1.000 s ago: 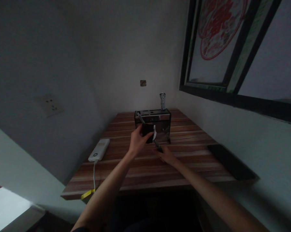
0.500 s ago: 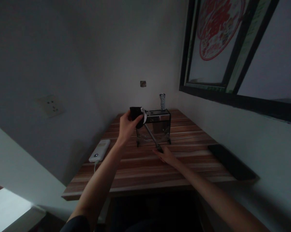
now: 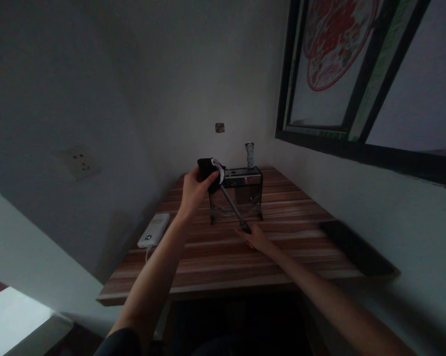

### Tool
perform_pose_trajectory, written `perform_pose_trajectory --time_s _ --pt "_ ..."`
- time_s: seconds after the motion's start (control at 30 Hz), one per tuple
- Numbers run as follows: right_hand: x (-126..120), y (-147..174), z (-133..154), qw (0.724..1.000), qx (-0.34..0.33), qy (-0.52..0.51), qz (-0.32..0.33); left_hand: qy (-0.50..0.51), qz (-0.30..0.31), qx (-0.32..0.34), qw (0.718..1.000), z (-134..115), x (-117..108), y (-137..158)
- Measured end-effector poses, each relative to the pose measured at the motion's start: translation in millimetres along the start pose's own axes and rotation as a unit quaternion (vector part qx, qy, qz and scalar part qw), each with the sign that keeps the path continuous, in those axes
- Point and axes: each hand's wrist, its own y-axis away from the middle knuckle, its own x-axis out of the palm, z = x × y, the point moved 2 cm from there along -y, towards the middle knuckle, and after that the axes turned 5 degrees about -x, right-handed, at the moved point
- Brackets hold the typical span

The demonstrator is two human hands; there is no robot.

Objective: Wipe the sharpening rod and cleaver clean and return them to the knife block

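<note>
My left hand (image 3: 194, 192) pinches a black piece (image 3: 206, 168) with a white curved edge, held up in front of a low black-framed stand (image 3: 241, 173) with clear sides. In my right hand (image 3: 255, 238) is a screwdriver-like tool (image 3: 232, 203) with a thin grey shaft and a dark handle. Its shaft slants up and left to the underside of the black piece. The tip is hidden there, so I cannot tell whether it is attached or only touching.
A silvery, crinkled cylinder (image 3: 249, 155) stands on the stand's top. On the striped wooden table (image 3: 208, 277) lie a white power bank (image 3: 154, 230) with a cable at left and a dark flat slab (image 3: 356, 247) at right. Walls and a framed picture (image 3: 330, 59) border the table.
The black piece in my left hand has risen slightly and tilted a little. My right hand stays nearly in place, still holding the tool. The view has shifted slightly.
</note>
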Motion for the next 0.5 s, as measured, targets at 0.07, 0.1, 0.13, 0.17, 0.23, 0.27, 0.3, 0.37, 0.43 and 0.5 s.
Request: perform_pose_trajectory --time_s 0.07,0.1,0.13,0.17,0.23,0.27,0.3,0.37,0.43,0.5 --pt "-0.5 0.6 2.3 1.0 0.001 0.003 -0.002 -0.004 0.018 -0.009 1.0 -0.8 1.7 2.3" --pt "-0.8 1.0 3.8 1.0 0.0 0.005 -0.003 -0.006 0.022 -0.01 1.0 -1.2 2.4 3.5" --pt "-1.0 1.4 5.5 1.0 -0.002 0.007 -0.005 -0.008 0.022 -0.009 1.0 -1.5 2.9 4.9" --pt "-1.2 1.9 7.1 1.0 -0.005 0.01 -0.003 -0.008 0.018 -0.005 1.0 -1.8 3.2 6.2" --pt "-1.5 2.5 9.9 1.0 -0.009 0.017 0.004 -0.005 0.007 0.004 1.0 -1.7 3.7 9.1" --pt "-1.6 2.7 10.6 1.0 -0.007 0.02 0.007 -0.004 0.006 0.004 1.0 -1.1 4.5 10.8" --pt "-1.7 2.8 11.0 1.0 -0.005 0.021 0.008 -0.002 0.009 0.0 1.0 0.1 5.8 12.8" --pt "-1.7 2.7 10.4 1.0 -0.005 0.016 0.005 -0.006 0.021 -0.017 1.0 4.2 10.2 18.1" --pt "-1.5 2.3 8.6 1.0 -0.012 0.0 0.0 -0.011 0.035 -0.035 0.999 10.3 16.7 24.9" --pt "-1.0 2.0 6.3 1.0 -0.016 -0.018 -0.004 -0.01 0.047 -0.045 0.998 17.4 24.3 32.4"
